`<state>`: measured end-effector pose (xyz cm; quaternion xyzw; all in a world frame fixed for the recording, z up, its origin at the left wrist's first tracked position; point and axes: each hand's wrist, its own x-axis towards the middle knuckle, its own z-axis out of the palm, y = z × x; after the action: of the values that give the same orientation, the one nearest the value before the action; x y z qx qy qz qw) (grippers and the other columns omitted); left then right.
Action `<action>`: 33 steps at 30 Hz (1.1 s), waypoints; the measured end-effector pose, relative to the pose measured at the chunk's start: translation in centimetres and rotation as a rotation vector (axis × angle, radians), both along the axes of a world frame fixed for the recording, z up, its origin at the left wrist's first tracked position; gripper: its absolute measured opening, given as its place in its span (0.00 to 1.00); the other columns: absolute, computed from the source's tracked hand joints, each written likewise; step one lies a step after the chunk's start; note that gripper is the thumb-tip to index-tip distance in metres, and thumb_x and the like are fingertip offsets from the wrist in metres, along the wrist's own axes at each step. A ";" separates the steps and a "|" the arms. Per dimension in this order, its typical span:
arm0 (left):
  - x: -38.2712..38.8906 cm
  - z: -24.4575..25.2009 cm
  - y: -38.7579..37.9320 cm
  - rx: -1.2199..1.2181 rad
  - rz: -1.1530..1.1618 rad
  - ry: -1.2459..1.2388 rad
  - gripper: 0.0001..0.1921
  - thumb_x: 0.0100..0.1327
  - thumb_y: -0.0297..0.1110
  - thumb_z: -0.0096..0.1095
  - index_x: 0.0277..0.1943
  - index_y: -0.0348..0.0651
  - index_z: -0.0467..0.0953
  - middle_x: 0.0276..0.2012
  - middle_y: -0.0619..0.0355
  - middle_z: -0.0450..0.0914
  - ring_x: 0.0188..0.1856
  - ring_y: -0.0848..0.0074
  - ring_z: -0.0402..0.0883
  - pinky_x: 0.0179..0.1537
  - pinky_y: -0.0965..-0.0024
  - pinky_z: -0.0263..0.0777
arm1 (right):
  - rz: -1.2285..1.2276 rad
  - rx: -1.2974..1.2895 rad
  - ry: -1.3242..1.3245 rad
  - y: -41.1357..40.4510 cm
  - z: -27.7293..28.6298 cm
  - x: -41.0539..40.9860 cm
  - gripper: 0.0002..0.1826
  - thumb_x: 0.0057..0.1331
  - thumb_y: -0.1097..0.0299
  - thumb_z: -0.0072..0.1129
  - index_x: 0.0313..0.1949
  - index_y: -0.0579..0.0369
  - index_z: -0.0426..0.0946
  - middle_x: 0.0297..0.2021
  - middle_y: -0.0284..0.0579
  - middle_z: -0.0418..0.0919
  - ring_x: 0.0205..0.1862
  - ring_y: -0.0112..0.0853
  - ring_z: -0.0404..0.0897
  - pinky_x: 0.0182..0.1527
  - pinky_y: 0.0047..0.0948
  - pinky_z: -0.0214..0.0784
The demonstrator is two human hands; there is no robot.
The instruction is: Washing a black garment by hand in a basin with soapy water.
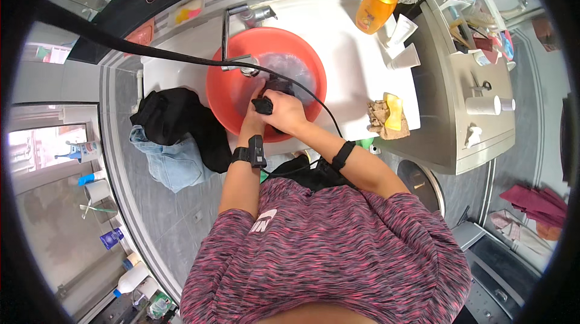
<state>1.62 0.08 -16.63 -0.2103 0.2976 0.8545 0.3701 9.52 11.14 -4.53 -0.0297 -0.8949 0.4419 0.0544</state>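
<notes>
A red plastic basin (217, 111) holds cloudy, sudsy water (297, 68) beneath a chrome faucet (247, 66). Over its near side, my right hand (286, 109) is closed around a bunched black wet cloth (263, 105). My left hand (256, 94) grips the same cloth from the left, its fingers partly hidden behind the bundle and my right hand. More of the dark cloth hangs past my hands toward the water. A black device is strapped to my left wrist, and a black band circles my right forearm.
A black garment (174, 115) and light-blue jeans (176, 161) drape over the counter's left side. On the white counter (335, 52) stand an orange pump bottle (377, 7), white tubes (403, 29) and a yellow sponge (394, 111) on a brown cloth. A black cable (181, 55) crosses above the basin.
</notes>
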 end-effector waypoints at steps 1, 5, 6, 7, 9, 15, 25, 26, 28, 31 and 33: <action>0.3 0.0 -0.2 -0.003 0.012 0.018 0.22 0.64 0.55 0.52 0.47 0.43 0.75 0.44 0.54 0.80 0.42 0.66 0.81 0.46 0.60 0.75 | 0.003 0.044 0.092 -0.3 0.2 0.0 0.17 0.51 0.56 0.63 0.37 0.51 0.73 0.33 0.48 0.79 0.36 0.44 0.79 0.38 0.42 0.71; 0.8 -0.3 0.2 -0.008 0.031 0.046 0.22 0.65 0.54 0.51 0.48 0.43 0.74 0.44 0.54 0.80 0.42 0.66 0.81 0.46 0.60 0.75 | -0.054 0.147 0.080 -0.3 -0.6 -1.0 0.20 0.53 0.51 0.61 0.37 0.54 0.74 0.33 0.49 0.79 0.33 0.46 0.80 0.37 0.43 0.71; 0.8 -0.6 0.1 -0.016 0.039 0.055 0.22 0.66 0.54 0.51 0.48 0.43 0.74 0.44 0.54 0.80 0.42 0.66 0.81 0.46 0.60 0.75 | -0.050 0.144 0.083 -0.2 -0.7 -1.2 0.20 0.53 0.51 0.61 0.37 0.54 0.74 0.33 0.49 0.79 0.33 0.46 0.80 0.37 0.43 0.71; 0.8 -0.8 0.1 -0.030 0.049 0.064 0.22 0.66 0.54 0.50 0.48 0.43 0.74 0.44 0.54 0.80 0.42 0.66 0.81 0.46 0.60 0.75 | -0.076 0.125 0.049 0.0 -0.7 -1.4 0.21 0.54 0.50 0.61 0.36 0.54 0.73 0.34 0.49 0.79 0.34 0.47 0.80 0.38 0.43 0.71; 0.6 -1.3 0.1 -0.076 0.072 0.071 0.22 0.66 0.53 0.50 0.48 0.43 0.74 0.44 0.54 0.80 0.43 0.66 0.81 0.46 0.60 0.75 | -0.139 0.144 0.107 0.1 -1.0 -2.0 0.24 0.56 0.44 0.59 0.34 0.55 0.72 0.34 0.52 0.80 0.36 0.50 0.80 0.40 0.45 0.71; 1.7 3.0 1.0 -0.265 0.063 -0.087 0.20 0.68 0.47 0.47 0.51 0.38 0.72 0.44 0.53 0.79 0.43 0.67 0.81 0.45 0.62 0.76 | -0.225 0.131 -0.146 3.0 -3.3 -3.4 0.30 0.58 0.37 0.53 0.37 0.56 0.70 0.29 0.55 0.80 0.33 0.51 0.80 0.37 0.47 0.72; -0.5 3.9 -3.3 -1.027 0.060 0.609 0.11 0.59 0.36 0.60 0.39 0.37 0.74 0.37 0.57 0.78 0.37 0.74 0.79 0.37 0.71 0.70 | -0.288 0.350 0.111 5.5 -6.3 -2.8 0.22 0.59 0.48 0.59 0.36 0.57 0.70 0.31 0.51 0.77 0.34 0.50 0.76 0.38 0.45 0.67; -0.8 4.2 -3.1 -1.021 0.049 0.606 0.11 0.59 0.36 0.60 0.39 0.37 0.74 0.37 0.57 0.78 0.37 0.74 0.79 0.37 0.71 0.70 | -0.332 0.335 0.109 5.9 -6.8 -2.7 0.19 0.60 0.53 0.58 0.37 0.57 0.69 0.33 0.52 0.76 0.36 0.50 0.75 0.39 0.45 0.67; -1.3 4.8 -2.8 -1.294 -0.134 0.830 0.12 0.58 0.39 0.61 0.37 0.39 0.73 0.33 0.55 0.79 0.35 0.70 0.79 0.37 0.68 0.69 | -0.380 0.325 0.101 6.8 -7.9 -2.4 0.16 0.61 0.58 0.58 0.38 0.58 0.69 0.35 0.53 0.75 0.37 0.51 0.75 0.40 0.45 0.66; -1.2 6.0 -2.4 -1.727 -0.297 1.058 0.14 0.54 0.43 0.63 0.35 0.43 0.71 0.27 0.53 0.78 0.34 0.59 0.79 0.37 0.61 0.68 | -0.484 0.299 -0.003 7.2 -7.9 -1.6 0.15 0.60 0.61 0.58 0.40 0.57 0.69 0.36 0.54 0.73 0.40 0.48 0.74 0.42 0.44 0.63; -1.1 5.3 -3.1 -1.762 -0.349 1.053 0.15 0.54 0.45 0.63 0.34 0.44 0.71 0.28 0.51 0.79 0.34 0.55 0.78 0.37 0.57 0.68 | -0.566 0.263 0.117 7.1 -7.7 -1.6 0.14 0.59 0.68 0.56 0.42 0.59 0.68 0.37 0.56 0.72 0.41 0.49 0.73 0.43 0.45 0.63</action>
<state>0.51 -3.00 -11.38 0.0394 0.9664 0.2527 0.0273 7.87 18.26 -12.20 -0.2447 -0.8959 0.2908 0.2301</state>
